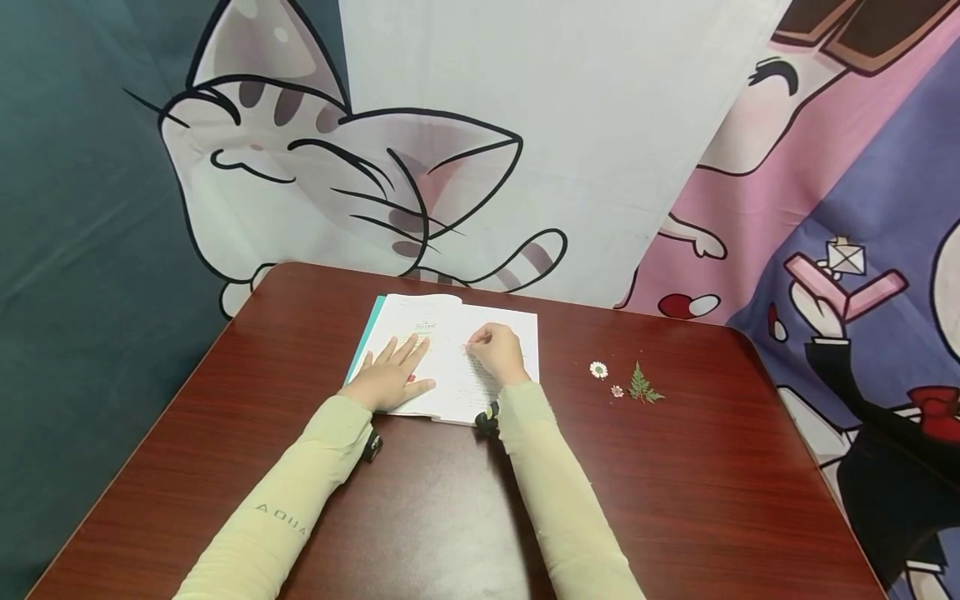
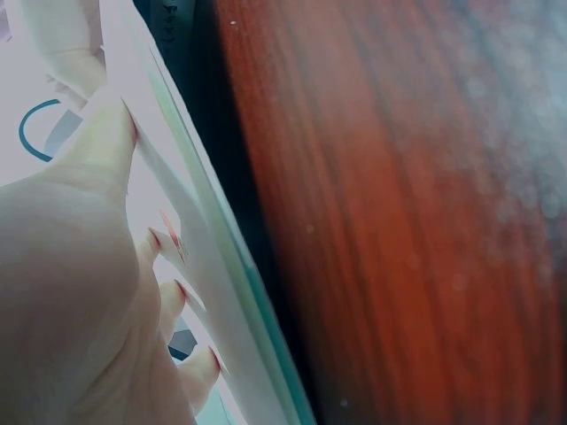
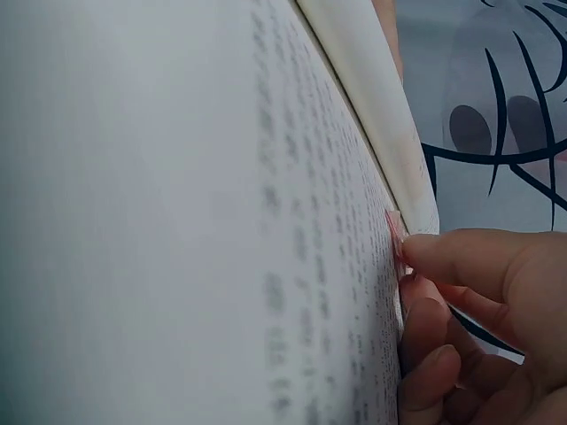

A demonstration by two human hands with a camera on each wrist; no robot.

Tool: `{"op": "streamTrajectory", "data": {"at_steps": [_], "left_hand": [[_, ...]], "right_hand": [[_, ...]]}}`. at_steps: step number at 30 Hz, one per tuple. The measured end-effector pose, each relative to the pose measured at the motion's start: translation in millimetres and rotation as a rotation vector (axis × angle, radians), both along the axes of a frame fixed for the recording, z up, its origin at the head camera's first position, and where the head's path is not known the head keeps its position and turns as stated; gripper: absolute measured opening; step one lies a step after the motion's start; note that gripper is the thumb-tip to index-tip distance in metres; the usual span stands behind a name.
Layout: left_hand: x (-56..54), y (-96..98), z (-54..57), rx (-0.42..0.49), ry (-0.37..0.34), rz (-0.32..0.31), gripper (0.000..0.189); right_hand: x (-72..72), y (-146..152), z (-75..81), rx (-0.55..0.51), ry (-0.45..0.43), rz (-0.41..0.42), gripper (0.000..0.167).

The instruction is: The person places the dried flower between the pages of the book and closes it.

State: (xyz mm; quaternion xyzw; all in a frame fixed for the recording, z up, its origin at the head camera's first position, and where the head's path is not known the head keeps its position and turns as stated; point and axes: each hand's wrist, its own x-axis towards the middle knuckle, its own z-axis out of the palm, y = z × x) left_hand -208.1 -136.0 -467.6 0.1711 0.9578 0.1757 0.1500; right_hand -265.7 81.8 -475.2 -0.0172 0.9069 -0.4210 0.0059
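Observation:
An open book [image 1: 517,329] with printed white pages and a teal cover edge lies on the table. My left hand [image 1: 385,381] rests on the left page with its fingers spread. Beneath that hand, a small red thing [image 2: 173,234] shows on the page; its kind is unclear. Over the right page, my right hand [image 1: 498,353] pinches a thin pink piece [image 3: 395,232] between thumb and forefinger, close against the paper beside the book's middle fold. The piece looks petal-like, but the fingertips hide part of it.
To the right of the book on the brown table [image 1: 697,467] lie a white daisy-like flower [image 1: 598,369], a smaller pinkish flower [image 1: 617,391] and a green fern-like leaf [image 1: 641,386]. A cartoon-printed cloth [image 1: 585,167] hangs behind the table.

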Motion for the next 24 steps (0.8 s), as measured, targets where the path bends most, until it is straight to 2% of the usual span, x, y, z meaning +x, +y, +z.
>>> {"op": "streamTrajectory", "data": {"at_steps": [11, 18, 24], "left_hand": [[0.1, 0.1, 0.5, 0.001, 0.003, -0.002, 0.078], [-0.1, -0.8, -0.4, 0.007, -0.004, -0.004, 0.078], [-1.2, -1.0, -2.7, 0.009, -0.01, -0.007, 0.079]], "right_hand": [[3.9, 4, 0.7, -0.013, 0.037, -0.015, 0.01], [8.4, 14, 3.1, -0.09, 0.012, 0.021, 0.004], [17.1, 31, 11.1, -0.16, 0.037, 0.015, 0.005]]}}
